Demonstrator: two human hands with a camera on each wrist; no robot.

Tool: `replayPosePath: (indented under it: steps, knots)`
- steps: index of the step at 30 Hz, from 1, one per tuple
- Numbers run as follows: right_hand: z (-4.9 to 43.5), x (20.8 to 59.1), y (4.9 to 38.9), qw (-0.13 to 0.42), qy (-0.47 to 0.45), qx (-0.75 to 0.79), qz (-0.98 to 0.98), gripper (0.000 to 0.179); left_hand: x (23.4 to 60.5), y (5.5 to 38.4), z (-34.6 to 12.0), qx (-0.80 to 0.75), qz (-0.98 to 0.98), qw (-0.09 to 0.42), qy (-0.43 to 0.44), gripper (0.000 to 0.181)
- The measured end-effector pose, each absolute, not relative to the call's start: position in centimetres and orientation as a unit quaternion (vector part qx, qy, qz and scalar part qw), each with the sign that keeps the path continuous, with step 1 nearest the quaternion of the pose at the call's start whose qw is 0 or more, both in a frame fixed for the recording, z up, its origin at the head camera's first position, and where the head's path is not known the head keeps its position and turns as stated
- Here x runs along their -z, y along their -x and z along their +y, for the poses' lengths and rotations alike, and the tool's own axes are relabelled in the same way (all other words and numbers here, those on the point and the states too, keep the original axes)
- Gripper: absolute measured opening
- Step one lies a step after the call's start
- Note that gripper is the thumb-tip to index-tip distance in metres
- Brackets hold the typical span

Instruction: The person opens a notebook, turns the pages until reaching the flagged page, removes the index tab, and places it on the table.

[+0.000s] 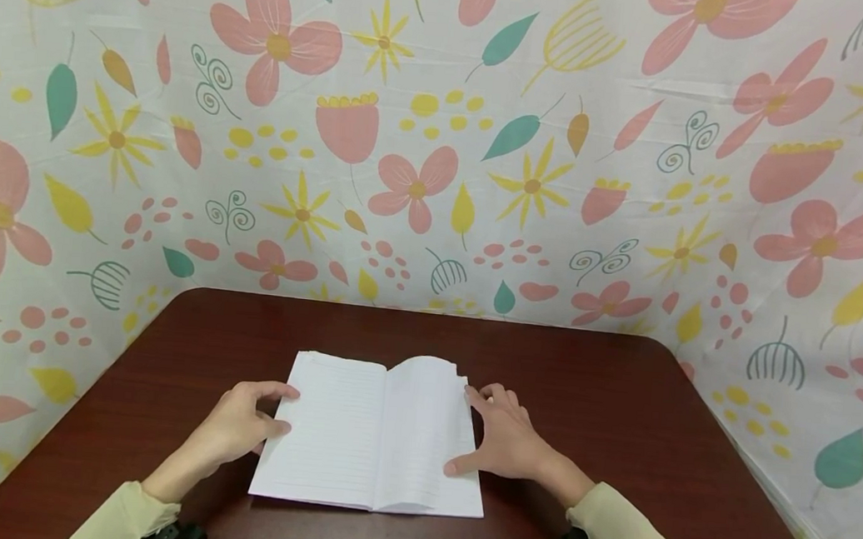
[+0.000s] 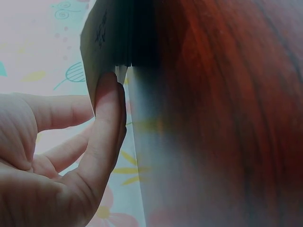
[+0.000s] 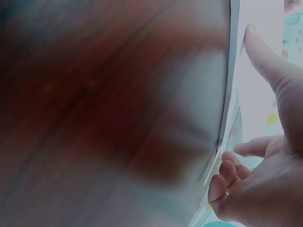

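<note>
An open notebook (image 1: pixel 335 438) with lined white pages lies before me, and one leaf (image 1: pixel 414 435) on its right half bows upward. At the left edge my left hand (image 1: pixel 229 424) grips the notebook, thumb and index finger on top. The left wrist view shows its other fingers (image 2: pixel 108 101) beneath the cover (image 2: pixel 97 45), which bears dark writing. My right hand (image 1: pixel 513 444) is spread at the right edge. Its thumb (image 3: pixel 265 59) rests on the lower right page, and its index finger touches near the upper right corner; the remaining fingers bend loosely outside the edge.
The notebook lies on a dark reddish-brown table (image 1: pixel 581 380) with rounded far corners. Behind and beside the table hangs a white cloth (image 1: pixel 445 78) printed with flowers and leaves. Each wrist wears a black device (image 1: pixel 176 535) by a pale sleeve (image 1: pixel 124 515).
</note>
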State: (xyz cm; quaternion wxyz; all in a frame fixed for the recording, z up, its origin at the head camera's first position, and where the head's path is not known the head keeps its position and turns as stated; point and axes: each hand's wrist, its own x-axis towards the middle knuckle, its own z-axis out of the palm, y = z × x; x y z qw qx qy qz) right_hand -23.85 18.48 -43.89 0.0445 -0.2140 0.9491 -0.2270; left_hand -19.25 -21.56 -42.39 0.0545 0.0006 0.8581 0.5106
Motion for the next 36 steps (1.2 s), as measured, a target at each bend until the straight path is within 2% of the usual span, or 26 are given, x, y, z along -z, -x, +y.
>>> replayPosePath:
  steps: [5, 9, 20, 28, 34, 36]
  knots:
    - [17.9, 43.9, 24.0, 0.055, 0.228, 0.259, 0.937, 0.105, 42.4, 19.3, -21.5, -0.512, 0.857, 0.054, 0.000, 0.043]
    - [17.9, 43.8, 24.1, 0.061, 0.250, 0.254, 0.932, 0.101, 42.4, 19.3, -21.5, -0.512, 0.858, 0.054, 0.002, 0.043]
    - [20.9, 43.0, 23.2, 0.104, 0.285, 0.232, 0.924, 0.112, 42.3, 19.3, -21.5, -0.513, 0.857, 0.052, 0.003, 0.044]
    - [20.8, 43.4, 22.8, 0.078, 0.277, 0.221, 0.932, 0.111, 42.4, 19.2, -21.6, -0.516, 0.855, 0.053, 0.000, 0.044]
    - [19.9, 43.8, 22.5, 0.061, 0.238, 0.236, 0.940, 0.127, 42.3, 19.2, -21.6, -0.512, 0.857, 0.051, -0.003, 0.043]
    - [19.6, 43.9, 22.4, 0.055, 0.232, 0.241, 0.941, 0.127, 42.4, 19.2, -21.5, -0.514, 0.856, 0.052, -0.004, 0.043]
